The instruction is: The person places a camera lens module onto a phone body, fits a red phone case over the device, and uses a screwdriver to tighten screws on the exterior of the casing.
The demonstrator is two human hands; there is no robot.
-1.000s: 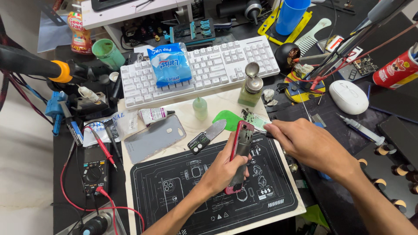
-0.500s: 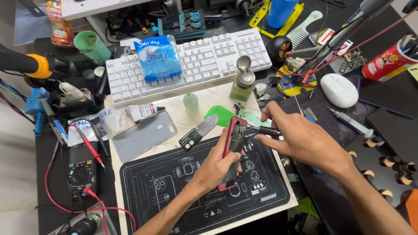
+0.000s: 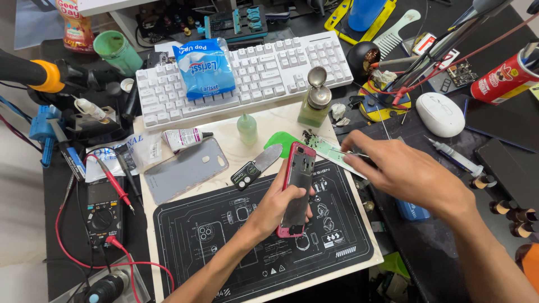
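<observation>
Head view: left hand (image 3: 275, 205) grips the opened red-framed phone (image 3: 297, 188) upright above the black mat (image 3: 224, 247); right hand (image 3: 410, 171) fingers pinch tweezers (image 3: 345, 151) at a strip of small parts (image 3: 331, 150). Phone internals exposed, reassembly unfinished.

Dark cluttered workbench (image 3: 499, 163), pale floor (image 3: 19, 224) at left, bright even light
</observation>
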